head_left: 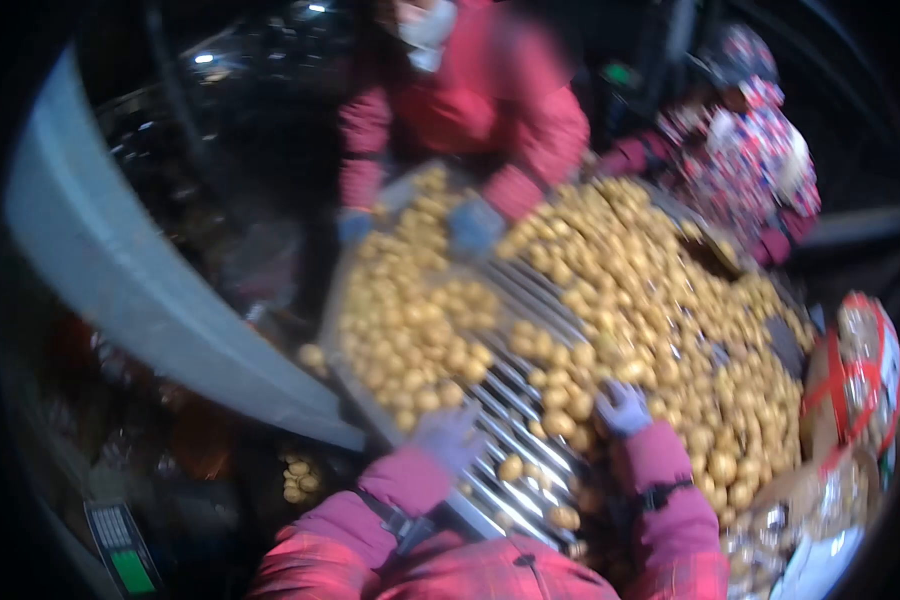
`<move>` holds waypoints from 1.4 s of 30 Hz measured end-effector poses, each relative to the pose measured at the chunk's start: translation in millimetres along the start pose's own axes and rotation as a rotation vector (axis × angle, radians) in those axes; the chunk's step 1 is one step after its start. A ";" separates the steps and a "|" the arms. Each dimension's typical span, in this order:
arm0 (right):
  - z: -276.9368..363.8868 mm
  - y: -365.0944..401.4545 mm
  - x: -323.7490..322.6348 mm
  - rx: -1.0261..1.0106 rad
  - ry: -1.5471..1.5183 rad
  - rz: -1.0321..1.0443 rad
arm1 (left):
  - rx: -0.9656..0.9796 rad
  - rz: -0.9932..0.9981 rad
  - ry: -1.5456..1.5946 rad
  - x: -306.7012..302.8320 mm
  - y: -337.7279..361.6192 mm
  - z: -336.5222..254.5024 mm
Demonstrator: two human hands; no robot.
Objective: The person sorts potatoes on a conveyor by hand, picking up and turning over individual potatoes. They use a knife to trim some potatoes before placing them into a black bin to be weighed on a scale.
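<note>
Many small yellow potatoes (660, 290) lie heaped on a slatted metal sorting table (490, 425). My left hand (448, 437), in a lilac glove, rests at the lower edge of the left pile, by the bare slats. Its fingers look stretched out, though blurred. My right hand (623, 408), gloved alike, touches the near edge of the bigger right pile, fingers apart and around no potato that I can make out. Between my hands a few loose potatoes (511, 468) sit on the slats.
Across the table, a person in a red jacket (460, 100) reaches blue-gloved hands (475, 226) into the potatoes. Another person in a patterned jacket (740, 160) stands at the far right. Bags with red straps (855, 375) stand at right. A pale curved beam (170, 290) runs along the left.
</note>
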State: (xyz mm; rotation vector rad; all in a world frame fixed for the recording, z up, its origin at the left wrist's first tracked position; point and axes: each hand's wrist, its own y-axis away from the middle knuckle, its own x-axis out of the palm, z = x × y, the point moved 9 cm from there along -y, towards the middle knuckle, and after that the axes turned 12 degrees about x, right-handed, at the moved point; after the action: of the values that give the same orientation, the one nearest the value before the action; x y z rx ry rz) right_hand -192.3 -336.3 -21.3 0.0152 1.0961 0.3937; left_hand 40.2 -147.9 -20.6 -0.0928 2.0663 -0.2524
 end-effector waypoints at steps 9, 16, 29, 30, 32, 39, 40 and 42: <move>87.6 84.3 35.7 -0.247 -0.032 -0.206 | 0.020 0.072 0.026 13.1 -6.8 0.4; -5.8 152.9 -98.3 0.056 -0.455 -0.610 | 0.067 0.051 0.074 8.8 -5.3 -1.5; -88.8 202.4 -45.4 0.416 -0.101 -0.490 | 0.027 0.034 0.261 2.9 -5.9 -5.7; -75.2 197.9 -38.2 0.330 -0.056 -0.514 | 0.013 0.044 0.260 4.0 -5.0 -3.5; -41.7 190.6 -32.3 0.385 0.156 -0.446 | 0.053 0.025 0.246 5.3 -4.2 -1.7; -20.4 188.0 3.6 0.361 0.137 -0.418 | 0.116 -0.009 0.134 6.7 -2.7 -1.6; -20.3 187.5 6.6 0.360 0.006 -0.349 | 0.112 -0.004 0.109 7.1 -2.1 -2.8; -9.8 184.6 12.9 0.349 0.020 -0.347 | 0.101 -0.001 0.115 7.5 -1.9 -3.7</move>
State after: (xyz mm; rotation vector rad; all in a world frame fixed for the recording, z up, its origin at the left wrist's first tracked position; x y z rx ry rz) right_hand -251.7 -162.2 0.8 0.1284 1.1513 -0.1108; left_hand 33.2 -150.6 -24.9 -0.0180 2.1635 -0.3701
